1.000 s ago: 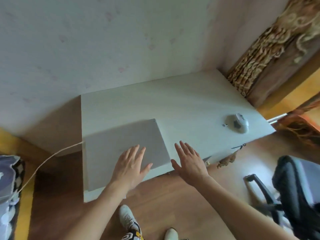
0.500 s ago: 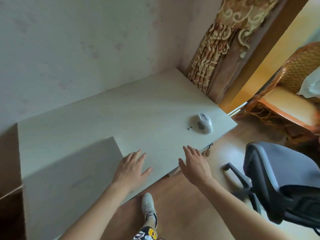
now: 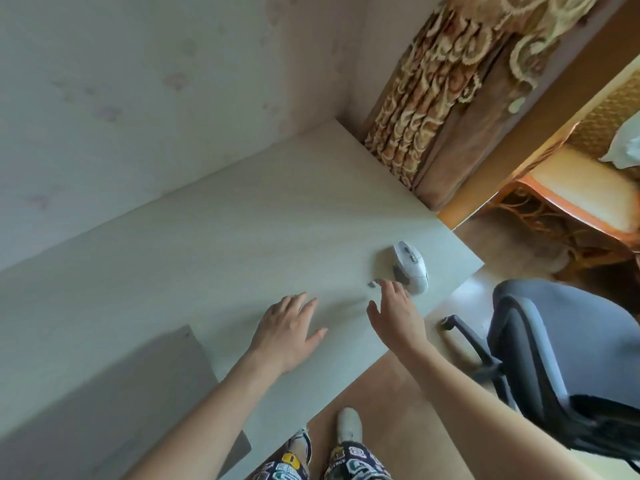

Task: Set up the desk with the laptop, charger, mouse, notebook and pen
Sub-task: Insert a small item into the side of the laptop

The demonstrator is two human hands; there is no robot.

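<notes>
A closed grey laptop [image 3: 114, 403] lies flat on the pale desk [image 3: 225, 244] at the lower left. A white mouse [image 3: 412, 266] sits near the desk's right front corner, with a tiny dark piece [image 3: 372, 284] just left of it. My right hand [image 3: 394, 315] hovers open over the desk, its fingertips close to the mouse and the small piece. My left hand [image 3: 289, 329] is open, palm down, over the desk's middle front, holding nothing.
A grey office chair [image 3: 568, 368] stands right of the desk. A patterned brown curtain [image 3: 443, 109] hangs at the desk's far right corner. A wicker chair [image 3: 581, 188] is beyond it. My feet [image 3: 348, 422] are on the wooden floor below the front edge.
Both hands have left the laptop and moved right across the desk. My right hand now reaches close to the mouse. The view has swung right.
</notes>
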